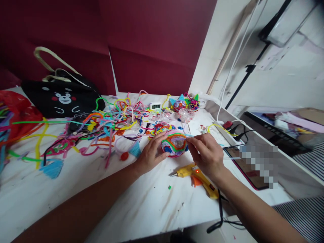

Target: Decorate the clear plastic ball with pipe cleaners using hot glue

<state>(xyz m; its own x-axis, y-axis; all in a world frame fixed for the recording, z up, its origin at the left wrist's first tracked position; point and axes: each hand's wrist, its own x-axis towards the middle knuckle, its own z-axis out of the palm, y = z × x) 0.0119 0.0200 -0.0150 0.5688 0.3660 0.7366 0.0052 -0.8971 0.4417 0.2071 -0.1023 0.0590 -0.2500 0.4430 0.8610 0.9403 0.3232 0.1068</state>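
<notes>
A rounded craft piece wrapped in coloured pipe cleaners (174, 143) sits between my two hands, just above the white table. My left hand (151, 152) grips it from the left, with the thumb along its lower front. At its right side, the fingers of my right hand (209, 153) are pinched together on a pale blue pipe cleaner (189, 135), whose far part is hidden by the hand. Below my right hand lies a yellow glue gun (199, 175), its red light lit and its nozzle pointing left.
Loose pipe cleaners (111, 118) are heaped across the back and left. A black bag (63, 98) and a red plastic bag (22, 108) stand at left. Behind lie a small digital clock (155, 106) and finished-looking craft figures (178, 103). A phone (249, 168) and cables (244, 135) are at right.
</notes>
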